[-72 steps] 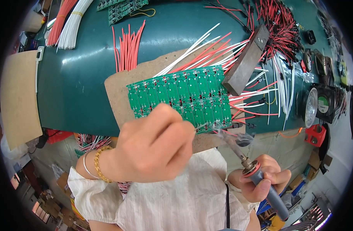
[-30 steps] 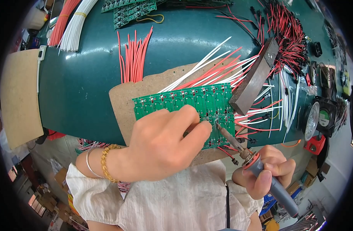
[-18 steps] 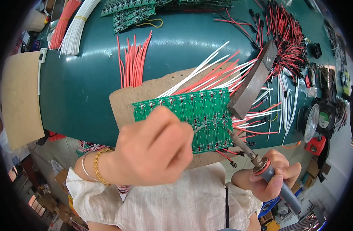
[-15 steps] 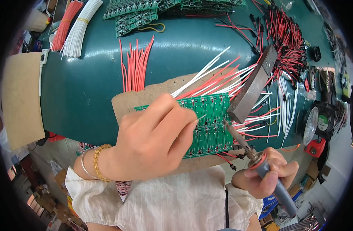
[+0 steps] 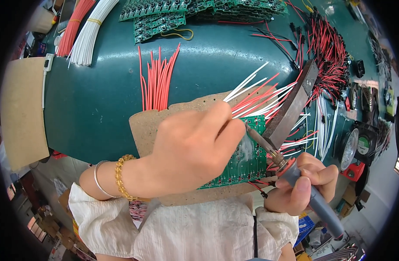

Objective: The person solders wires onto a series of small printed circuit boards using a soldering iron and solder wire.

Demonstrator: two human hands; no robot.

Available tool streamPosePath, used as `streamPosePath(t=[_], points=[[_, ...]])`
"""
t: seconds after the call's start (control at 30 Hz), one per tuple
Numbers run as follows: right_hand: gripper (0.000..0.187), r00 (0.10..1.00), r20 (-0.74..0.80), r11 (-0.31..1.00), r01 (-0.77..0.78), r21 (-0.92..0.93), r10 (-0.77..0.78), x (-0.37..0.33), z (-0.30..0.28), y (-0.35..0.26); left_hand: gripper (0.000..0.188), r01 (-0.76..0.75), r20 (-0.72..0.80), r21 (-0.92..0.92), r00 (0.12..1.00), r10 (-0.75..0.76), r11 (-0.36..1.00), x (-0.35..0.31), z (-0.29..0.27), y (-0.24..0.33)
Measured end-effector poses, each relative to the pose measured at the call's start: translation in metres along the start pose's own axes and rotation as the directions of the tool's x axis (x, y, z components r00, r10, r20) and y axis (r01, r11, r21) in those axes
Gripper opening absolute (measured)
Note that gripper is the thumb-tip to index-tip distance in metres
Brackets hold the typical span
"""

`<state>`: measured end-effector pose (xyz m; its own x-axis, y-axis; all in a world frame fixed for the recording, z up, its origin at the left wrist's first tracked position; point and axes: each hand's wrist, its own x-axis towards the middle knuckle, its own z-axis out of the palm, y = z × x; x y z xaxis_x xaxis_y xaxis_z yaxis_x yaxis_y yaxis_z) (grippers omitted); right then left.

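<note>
1. My right hand [image 5: 308, 185] grips the grey-handled soldering iron [image 5: 290, 173]: steady the tip [image 5: 253, 134].
2. My left hand [image 5: 195, 145] pinches closed, contents hidden: avoid the tip.
3. Green rectangular circuit board [image 5: 256, 163] lies on brown fibreboard [image 5: 146, 126].

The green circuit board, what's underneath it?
A brown board sticks out from under the green circuit board. Red and white wires reach toward its far edge; whether they continue underneath is hidden.
</note>
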<state>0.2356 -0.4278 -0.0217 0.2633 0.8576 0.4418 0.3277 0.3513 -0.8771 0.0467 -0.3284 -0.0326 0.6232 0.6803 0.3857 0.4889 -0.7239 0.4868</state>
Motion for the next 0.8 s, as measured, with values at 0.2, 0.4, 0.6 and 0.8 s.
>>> streamPosePath(t=[0.2,0.4,0.6,0.8], points=[[0.022,0.998,-0.056,0.999,0.035,0.032,-0.033,-0.002,-0.005,0.007,0.016,0.057,0.062,-0.054,0.997,-0.053,0.997,-0.004,-0.021,0.015],[0.021,0.989,-0.149,0.997,0.037,0.064,-0.027,-0.006,0.001,0.003,0.014,0.107,-0.075,-0.167,0.99,-0.121,0.98,-0.007,-0.014,0.0],[0.022,0.986,-0.151,0.997,-0.055,0.054,0.063,-0.008,0.007,0.003,0.014,0.036,-0.064,-0.087,0.997,-0.042,0.996,0.0,-0.004,-0.005],[0.023,0.989,-0.128,0.995,0.085,0.049,-0.078,0.0,0.0,0.007,0.014,0.105,-0.005,-0.099,0.994,-0.106,0.989,-0.001,-0.018,0.0]])
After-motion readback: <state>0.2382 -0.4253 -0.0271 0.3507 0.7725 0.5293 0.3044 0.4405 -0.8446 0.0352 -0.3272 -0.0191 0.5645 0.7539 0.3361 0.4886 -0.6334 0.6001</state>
